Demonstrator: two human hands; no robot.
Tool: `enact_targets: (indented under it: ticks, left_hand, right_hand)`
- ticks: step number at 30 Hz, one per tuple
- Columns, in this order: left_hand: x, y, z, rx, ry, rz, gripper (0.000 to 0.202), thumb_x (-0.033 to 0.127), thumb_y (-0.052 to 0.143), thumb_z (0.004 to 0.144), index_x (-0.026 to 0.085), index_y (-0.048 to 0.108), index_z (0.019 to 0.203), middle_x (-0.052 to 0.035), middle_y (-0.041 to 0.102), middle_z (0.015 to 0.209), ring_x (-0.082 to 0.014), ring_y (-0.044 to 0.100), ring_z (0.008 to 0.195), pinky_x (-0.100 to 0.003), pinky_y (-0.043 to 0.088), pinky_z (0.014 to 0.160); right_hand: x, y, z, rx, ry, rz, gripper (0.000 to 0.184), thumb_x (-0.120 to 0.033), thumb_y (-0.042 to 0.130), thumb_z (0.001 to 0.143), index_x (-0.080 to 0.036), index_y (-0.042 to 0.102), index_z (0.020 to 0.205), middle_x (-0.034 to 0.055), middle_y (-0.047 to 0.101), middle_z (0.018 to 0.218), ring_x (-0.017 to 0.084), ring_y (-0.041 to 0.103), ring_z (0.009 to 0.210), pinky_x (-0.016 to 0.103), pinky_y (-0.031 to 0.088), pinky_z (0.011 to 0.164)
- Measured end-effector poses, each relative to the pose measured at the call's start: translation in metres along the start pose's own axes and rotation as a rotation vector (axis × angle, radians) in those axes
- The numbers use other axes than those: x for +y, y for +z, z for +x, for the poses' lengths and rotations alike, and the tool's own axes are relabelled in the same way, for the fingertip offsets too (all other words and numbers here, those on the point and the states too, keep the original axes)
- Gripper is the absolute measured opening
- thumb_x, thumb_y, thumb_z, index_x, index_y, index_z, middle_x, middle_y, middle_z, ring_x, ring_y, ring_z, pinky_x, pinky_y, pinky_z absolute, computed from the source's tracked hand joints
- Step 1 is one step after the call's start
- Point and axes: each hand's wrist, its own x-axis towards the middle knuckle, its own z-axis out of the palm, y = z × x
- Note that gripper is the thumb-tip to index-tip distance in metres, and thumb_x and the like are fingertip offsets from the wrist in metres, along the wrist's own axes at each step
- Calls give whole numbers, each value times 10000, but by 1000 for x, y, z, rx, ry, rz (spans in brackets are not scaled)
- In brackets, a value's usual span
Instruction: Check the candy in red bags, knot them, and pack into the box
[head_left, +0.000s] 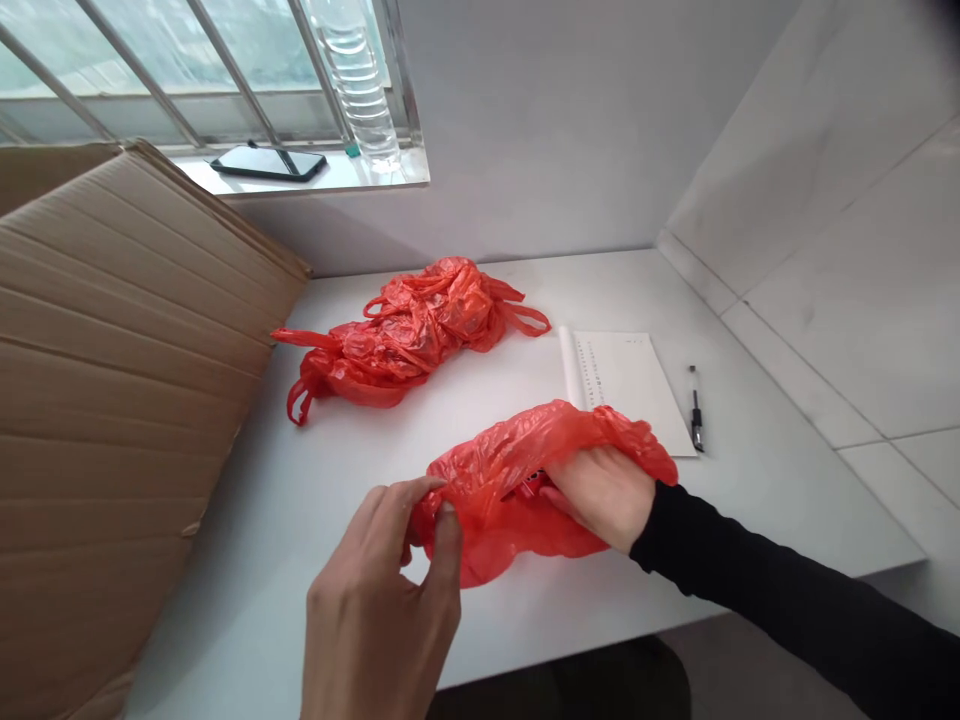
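The red plastic bag [517, 445] is at the near middle of the table [360, 455], between the two hands. The left hand [382, 590] pinches the bag's left edge between thumb and forefinger; the grip is narrow and closed on the film, probably to steady the mouth against the other hand. The right hand [604, 490] is inserted in the bag from the right, up to about the wrist. Its fingertips are mostly covered, so whether they grip anything cannot be told. A small red item [531, 487] with dark and white marks shows in the opening, just beside these fingers; its type is unclear.

At the far left, crumpled red bags [420, 330] lie in a heap, apart from the hands, which seems to leave the near area free for handling. To the right, a notepad [626, 390] lies open, partly behind the bag, with a pen [697, 415] beside it, likely within reach for writing. A cardboard box [135, 400] stands at the left.
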Motion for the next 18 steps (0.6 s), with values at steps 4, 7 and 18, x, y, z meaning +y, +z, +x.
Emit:
enact_targets:
  ticks: [4, 7, 18]
  left_hand:
    - [1, -11, -4, -92, -157, -372, 90, 333, 631, 959, 289, 677, 1023, 32, 679, 833, -122, 662, 706, -200, 553, 619]
    - [0, -16, -7, -19, -325, -648, 128, 387, 691, 933, 301, 701, 1027, 13, 717, 924, -119, 690, 738, -148, 581, 598]
    - [-1, -20, 0, -124, -629, -1175, 243, 407, 783, 790, 258, 795, 982, -41, 638, 594, -181, 617, 511, -251, 552, 411]
  right_hand:
    - [-3, -4, 0, -20, 2, -30, 143, -156, 617, 906, -177, 640, 1045, 85, 735, 1015, 271, 708, 936, 353, 502, 776]
    - [-13, -15, -9, -77, 31, -128, 186, -243, 584, 962, -167, 620, 1128, 84, 748, 971, 284, 731, 838, 349, 469, 667]
    - [-20, -23, -5, -62, 263, -239, 421, -314, 372, 1050, -181, 690, 809, 104, 739, 751, 278, 734, 710, 342, 442, 595]
